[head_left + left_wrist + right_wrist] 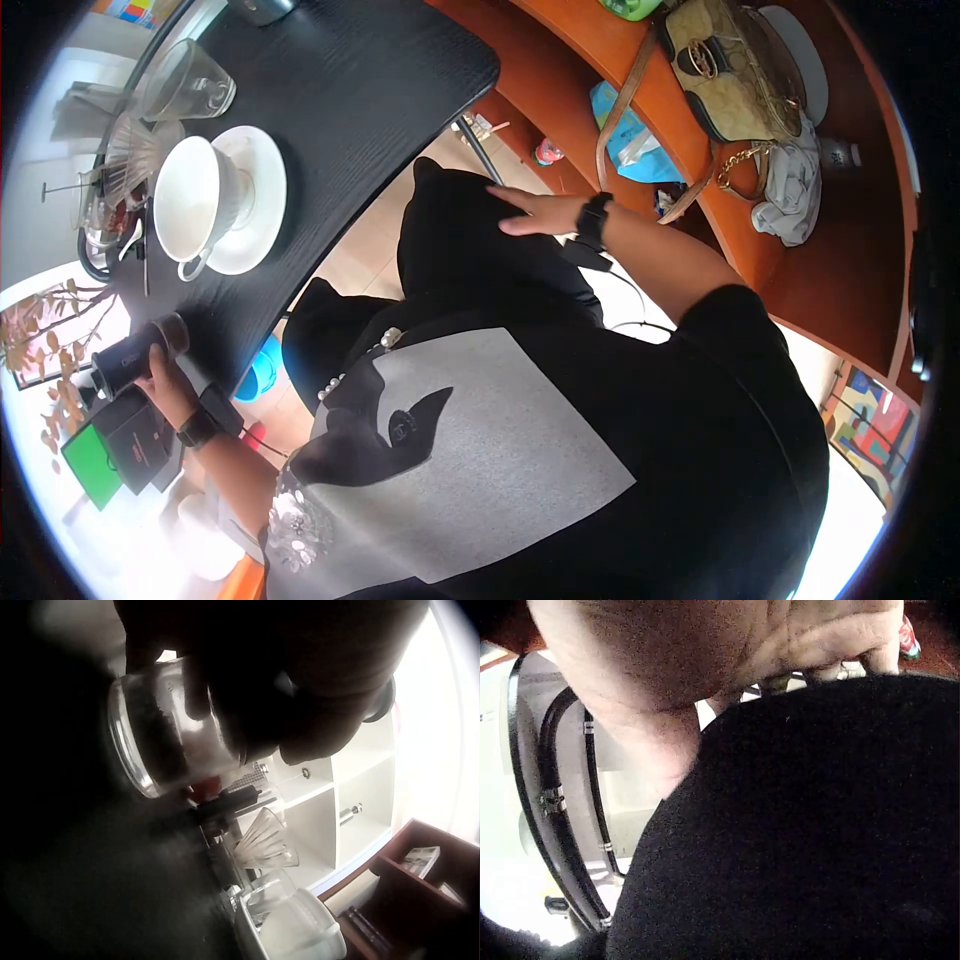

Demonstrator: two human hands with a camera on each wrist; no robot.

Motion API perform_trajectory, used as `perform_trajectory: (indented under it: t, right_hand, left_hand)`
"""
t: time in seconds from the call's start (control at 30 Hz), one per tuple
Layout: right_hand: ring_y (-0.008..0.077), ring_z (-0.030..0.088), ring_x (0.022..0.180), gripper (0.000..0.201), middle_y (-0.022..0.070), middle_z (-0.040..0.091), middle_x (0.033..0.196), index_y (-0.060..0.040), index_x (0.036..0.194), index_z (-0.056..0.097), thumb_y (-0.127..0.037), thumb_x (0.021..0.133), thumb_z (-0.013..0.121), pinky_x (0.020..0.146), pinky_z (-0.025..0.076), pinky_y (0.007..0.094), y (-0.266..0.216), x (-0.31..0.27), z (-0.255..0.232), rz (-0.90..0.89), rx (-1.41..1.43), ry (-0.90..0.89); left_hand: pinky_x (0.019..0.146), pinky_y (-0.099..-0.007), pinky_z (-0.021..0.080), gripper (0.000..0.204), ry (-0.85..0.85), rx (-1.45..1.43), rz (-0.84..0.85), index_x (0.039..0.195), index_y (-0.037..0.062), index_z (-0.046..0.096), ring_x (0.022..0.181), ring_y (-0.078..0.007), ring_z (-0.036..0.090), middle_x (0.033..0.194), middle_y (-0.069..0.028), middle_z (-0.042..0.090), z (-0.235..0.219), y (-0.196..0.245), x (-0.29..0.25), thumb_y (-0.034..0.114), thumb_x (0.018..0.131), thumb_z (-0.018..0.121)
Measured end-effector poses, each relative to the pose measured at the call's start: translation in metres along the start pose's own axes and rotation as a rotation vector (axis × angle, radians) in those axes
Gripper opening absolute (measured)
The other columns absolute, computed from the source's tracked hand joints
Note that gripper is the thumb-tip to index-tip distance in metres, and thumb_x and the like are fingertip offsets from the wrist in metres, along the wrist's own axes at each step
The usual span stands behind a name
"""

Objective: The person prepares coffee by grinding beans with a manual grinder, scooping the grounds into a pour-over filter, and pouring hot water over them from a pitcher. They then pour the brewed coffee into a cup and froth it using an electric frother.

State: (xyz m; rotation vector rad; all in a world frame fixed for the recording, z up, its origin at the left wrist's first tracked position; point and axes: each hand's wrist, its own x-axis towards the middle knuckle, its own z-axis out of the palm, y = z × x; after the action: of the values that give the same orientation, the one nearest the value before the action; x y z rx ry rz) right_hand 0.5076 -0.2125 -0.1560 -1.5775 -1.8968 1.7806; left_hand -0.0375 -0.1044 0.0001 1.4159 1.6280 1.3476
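In the head view the left hand (168,388) grips a dark cylindrical grinder (128,360) with a clear end, at the lower left by the black table's edge. The left wrist view shows the clear glass end (176,727) with dark contents, under the shadowed left hand (300,682). The right hand (545,213) rests on the black-clothed knee (460,225), fingers extended, holding nothing. In the right wrist view the right hand (705,667) lies against the black cloth (795,825). A white cup (188,195) leans tilted-looking over a white saucer (262,170).
On the black table (350,100) stand a clear glass (190,85) and a ribbed glass dripper (135,150). A white spoon (132,240) lies near the cup. Orange shelves (570,40) at the right hold a beige handbag (735,90). A blue bin (262,370) is below the table.
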Motion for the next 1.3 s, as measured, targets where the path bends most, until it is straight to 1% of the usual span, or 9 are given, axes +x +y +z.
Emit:
perform_trajectory:
  t: [0.1, 0.23, 0.33, 0.53, 0.63, 0.77, 1.03, 1.17, 1.3]
  right_hand:
    - [0.0302, 0.024, 0.131, 0.071, 0.0186, 0.021, 0.143, -0.0094, 0.141, 0.016, -0.041, 0.086, 0.05, 0.106, 0.022, 0.0358, -0.017, -0.038, -0.018, 0.122, -0.017, -0.19]
    - [0.0195, 0.048, 0.113, 0.055, 0.0124, 0.047, 0.126, -0.0052, 0.131, 0.039, -0.033, 0.085, 0.053, 0.09, 0.042, 0.0293, -0.044, -0.055, -0.042, 0.199, 0.115, -0.156]
    - [0.0156, 0.05, 0.11, 0.046, 0.013, 0.053, 0.118, 0.0011, 0.124, 0.044, -0.026, 0.088, 0.053, 0.088, 0.041, 0.0262, -0.091, -0.057, -0.059, -0.033, 0.428, -0.059]
    - [0.0282, 0.058, 0.101, 0.052, 0.0202, 0.055, 0.115, 0.0021, 0.12, 0.045, -0.031, 0.082, 0.057, 0.079, 0.046, 0.0302, -0.205, -0.045, -0.08, -0.514, 0.702, -0.067]
    - [0.0312, 0.059, 0.098, 0.056, 0.0216, 0.057, 0.109, 0.0034, 0.123, 0.041, -0.038, 0.085, 0.051, 0.077, 0.048, 0.0348, -0.249, -0.022, -0.082, -0.875, 0.673, -0.094]
    - [0.0304, 0.059, 0.097, 0.059, 0.0211, 0.058, 0.107, 0.0034, 0.123, 0.04, -0.043, 0.086, 0.047, 0.076, 0.047, 0.0355, -0.319, 0.006, -0.085, -1.044, 0.599, -0.223]
    - [0.0183, 0.058, 0.097, 0.035, 0.0126, 0.059, 0.109, -0.0007, 0.119, 0.049, -0.02, 0.091, 0.048, 0.08, 0.046, 0.0288, -0.485, 0.074, -0.037, -0.89, -0.223, -0.137]
    - [0.0234, 0.053, 0.106, 0.036, 0.0072, 0.054, 0.119, -0.0105, 0.12, 0.052, -0.004, 0.084, 0.049, 0.089, 0.043, 0.0313, -0.524, 0.133, -0.003, -1.192, -0.944, 0.103]
    - [0.0271, 0.048, 0.112, 0.05, 0.0058, 0.048, 0.127, -0.0179, 0.122, 0.05, 0.002, 0.076, 0.05, 0.093, 0.042, 0.0341, -0.549, 0.189, 0.014, -1.317, -1.213, 0.164]
  left_hand:
    - [0.097, -0.0355, 0.034, 0.049, -0.003, -0.021, 0.006, 0.123, -0.004, 0.04, 0.109, -0.0236, 0.049, 0.119, -0.0137, 0.051, 0.006, 0.008, 0.002, 0.012, 0.08, 0.059]
    - [0.096, -0.0321, 0.035, 0.043, -0.072, 0.027, -0.016, 0.119, -0.0056, 0.046, 0.106, -0.0197, 0.051, 0.116, -0.0124, 0.053, 0.001, 0.004, 0.014, 0.012, 0.081, 0.056]
    - [0.094, -0.032, 0.037, 0.043, -0.033, 0.067, -0.049, 0.118, -0.0036, 0.046, 0.104, -0.0195, 0.051, 0.114, -0.0112, 0.054, 0.009, 0.013, 0.018, 0.01, 0.08, 0.059]
    - [0.092, -0.0321, 0.038, 0.045, -0.004, -0.106, 0.027, 0.12, 0.0022, 0.042, 0.103, -0.0184, 0.051, 0.112, -0.0084, 0.055, 0.025, 0.01, 0.026, 0.004, 0.079, 0.059]
    - [0.092, -0.0316, 0.038, 0.05, 0.007, -0.24, 0.031, 0.122, 0.0038, 0.039, 0.103, -0.0194, 0.051, 0.112, -0.0077, 0.053, 0.032, 0.004, 0.025, 0.004, 0.076, 0.061]
    - [0.088, -0.0323, 0.04, 0.058, -0.031, -0.24, 0.04, 0.121, 0.0055, 0.039, 0.099, -0.0186, 0.049, 0.108, -0.0071, 0.051, 0.031, 0.004, 0.022, 0.008, 0.07, 0.067]
    - [0.085, -0.0274, 0.039, 0.059, -0.194, -0.388, -0.058, 0.12, 0.0053, 0.042, 0.095, -0.0136, 0.05, 0.104, -0.0037, 0.053, 0.027, 0.008, 0.016, 0.008, 0.067, 0.067]
    - [0.085, -0.0269, 0.039, 0.063, -0.226, -0.392, -0.042, 0.122, 0.0039, 0.04, 0.095, -0.0137, 0.049, 0.103, -0.0041, 0.053, 0.025, 0.018, 0.014, 0.008, 0.065, 0.067]
    - [0.083, -0.0294, 0.041, 0.061, -0.248, -0.325, -0.004, 0.118, 0.0033, 0.04, 0.093, -0.015, 0.05, 0.1, -0.0047, 0.052, 0.022, 0.022, 0.014, 0.01, 0.064, 0.068]
